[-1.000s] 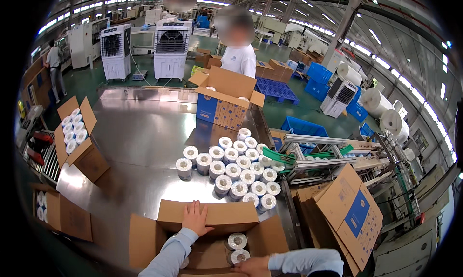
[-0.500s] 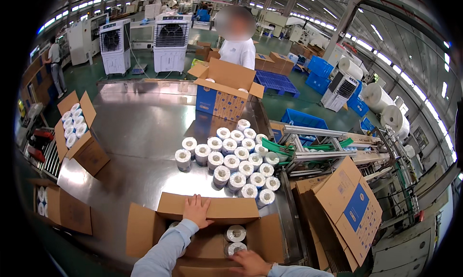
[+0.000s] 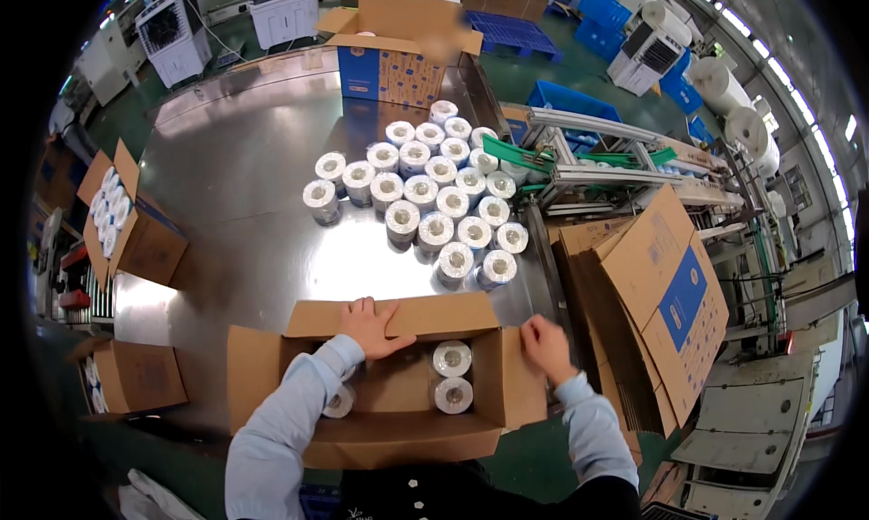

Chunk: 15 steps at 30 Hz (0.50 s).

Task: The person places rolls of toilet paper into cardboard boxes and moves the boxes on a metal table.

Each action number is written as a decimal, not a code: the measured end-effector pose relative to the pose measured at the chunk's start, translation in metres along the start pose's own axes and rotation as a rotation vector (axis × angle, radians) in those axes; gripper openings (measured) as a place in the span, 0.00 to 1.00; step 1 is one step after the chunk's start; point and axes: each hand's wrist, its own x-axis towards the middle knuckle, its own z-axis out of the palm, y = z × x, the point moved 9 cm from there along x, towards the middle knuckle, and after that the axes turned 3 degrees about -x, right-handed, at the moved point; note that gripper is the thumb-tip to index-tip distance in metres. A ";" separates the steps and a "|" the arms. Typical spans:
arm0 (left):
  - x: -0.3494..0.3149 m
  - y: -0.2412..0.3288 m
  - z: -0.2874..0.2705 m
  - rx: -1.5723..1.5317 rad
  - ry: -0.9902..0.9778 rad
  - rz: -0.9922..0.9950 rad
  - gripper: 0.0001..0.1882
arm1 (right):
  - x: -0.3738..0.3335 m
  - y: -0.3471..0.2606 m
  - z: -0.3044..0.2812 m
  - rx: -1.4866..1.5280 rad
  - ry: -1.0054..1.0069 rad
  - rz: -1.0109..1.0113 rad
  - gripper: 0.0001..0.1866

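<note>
An open cardboard carton [image 3: 389,449] stands in front of me at the near edge of the metal table. Inside, two white paper rolls [image 3: 452,358] are upright on the right, and at least one more [image 3: 339,400] on the left, partly covered by my left arm. My left hand [image 3: 371,330] lies against the far flap [image 3: 453,314], fingers stretched up to its edge, thumb spread. At the outer corner of the right flap [image 3: 522,384] is my right hand [image 3: 549,348], its fingers curled over the cardboard; their tips are hidden.
Several wrapped rolls [image 3: 420,190] stand upright beyond the carton. A blue-printed carton [image 3: 389,75] is at the back; two filled cartons [image 3: 154,248] [image 3: 140,377] are at left. Flattened cartons [image 3: 665,294] lean at right, below a conveyor with green guides [image 3: 516,153].
My right hand has left the rolls inside the carton and moved up and right to the right flap. My left hand stays on the far flap. The view has tilted down.
</note>
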 end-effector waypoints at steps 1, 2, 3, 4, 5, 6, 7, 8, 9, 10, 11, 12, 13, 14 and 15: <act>0.012 0.006 0.005 -0.045 -0.121 -0.007 0.46 | 0.021 0.008 -0.012 -0.169 0.040 -0.032 0.10; 0.021 0.009 0.012 -0.086 -0.246 -0.022 0.44 | 0.043 0.013 -0.021 -0.193 0.106 -0.061 0.10; 0.036 0.011 0.014 -0.045 -0.337 -0.002 0.42 | 0.069 0.028 -0.018 -0.145 0.099 0.003 0.10; 0.056 0.011 0.015 -0.005 -0.424 0.016 0.41 | 0.094 0.042 -0.010 -0.179 0.084 0.005 0.10; 0.072 0.012 0.024 0.034 -0.520 0.031 0.40 | 0.116 0.060 0.005 -0.211 0.063 0.012 0.10; 0.086 -0.004 0.032 0.055 -0.476 0.007 0.38 | 0.134 0.060 0.021 -0.279 0.032 -0.006 0.11; 0.103 -0.012 0.036 0.106 -0.443 -0.041 0.36 | 0.147 0.067 0.035 -0.377 0.023 -0.020 0.12; 0.123 -0.019 0.038 0.160 -0.408 -0.088 0.35 | 0.161 0.073 0.047 -0.475 0.018 -0.033 0.15; 0.137 -0.019 0.038 0.093 -0.252 -0.139 0.29 | 0.174 0.079 0.060 -0.574 0.013 -0.046 0.17; 0.151 -0.013 0.036 -0.150 -0.024 -0.214 0.24 | 0.186 0.090 0.067 -0.575 0.053 -0.102 0.20; 0.162 0.003 0.039 -0.201 0.053 -0.133 0.22 | 0.190 0.101 0.074 -0.574 0.085 -0.161 0.22; 0.175 0.016 0.040 -0.253 0.127 -0.048 0.22 | 0.194 0.113 0.081 -0.575 0.117 -0.215 0.24; 0.188 0.029 0.033 -0.234 0.228 0.069 0.22 | 0.201 0.121 0.089 -0.628 0.104 -0.274 0.28; 0.204 0.039 0.024 -0.223 0.336 0.176 0.24 | 0.212 0.123 0.095 -0.531 0.044 -0.253 0.29; 0.216 0.048 0.017 -0.192 0.439 0.258 0.24 | 0.220 0.125 0.100 -0.436 -0.014 -0.227 0.30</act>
